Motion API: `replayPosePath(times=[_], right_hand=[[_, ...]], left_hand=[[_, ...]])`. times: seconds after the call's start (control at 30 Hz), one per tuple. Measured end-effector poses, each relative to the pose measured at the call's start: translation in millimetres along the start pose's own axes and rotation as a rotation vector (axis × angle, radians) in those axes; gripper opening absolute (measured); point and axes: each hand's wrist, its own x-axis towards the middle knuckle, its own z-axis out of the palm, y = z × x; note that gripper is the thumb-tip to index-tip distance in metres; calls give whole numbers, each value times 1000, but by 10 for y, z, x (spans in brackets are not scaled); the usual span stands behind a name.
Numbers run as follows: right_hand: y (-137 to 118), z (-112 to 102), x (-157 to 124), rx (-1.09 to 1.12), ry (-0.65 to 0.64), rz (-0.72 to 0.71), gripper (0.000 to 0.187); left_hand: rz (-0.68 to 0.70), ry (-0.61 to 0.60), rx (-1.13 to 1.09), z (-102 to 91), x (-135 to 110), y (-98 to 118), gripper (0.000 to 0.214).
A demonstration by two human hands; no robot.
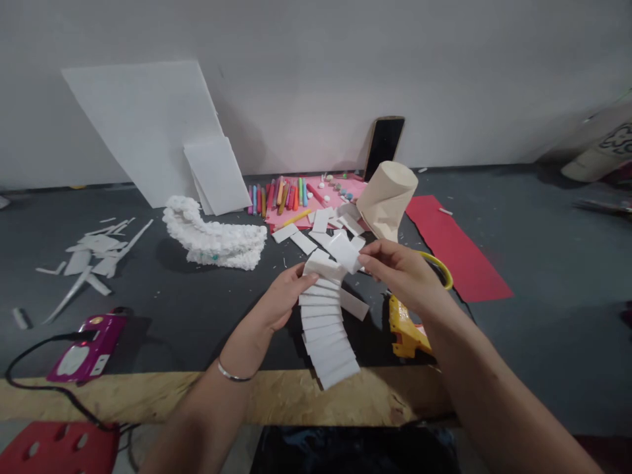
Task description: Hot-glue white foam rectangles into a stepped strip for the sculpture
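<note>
My left hand [282,295] grips the upper end of a curved strip of overlapping white foam pieces [326,329], which hangs over the table's front edge. Between the thumb and fingers of my right hand [402,270] is a small white rectangular piece [344,251], just above the strip's top end. More loose white rectangles [302,241] lie behind the strip. A yellow glue gun [402,327] rests on the table below my right wrist, partly hidden by the forearm. A yellow ring-shaped handle [441,268] shows beside that wrist.
A fluffy white curved piece [222,243] and white scraps [96,253] lie left. Crayons [281,195] sit behind on pink paper. A phone [385,145] leans on the wall near a beige paper roll [390,197]. Red paper [459,253] lies right; a purple box with a cable [89,347] is front left.
</note>
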Motion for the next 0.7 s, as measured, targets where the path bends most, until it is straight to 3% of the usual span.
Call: replayPosePath(times=[0.3, 0.5, 0.7], right_hand=[[39, 100, 14, 98, 33, 2, 19], [61, 100, 27, 108, 85, 53, 30], [-23, 86, 24, 416, 140, 94, 17]], left_hand=[[16, -3, 26, -1, -1, -3, 42], [15, 4, 34, 1, -1, 1, 43], [19, -5, 40, 17, -21, 20, 39]])
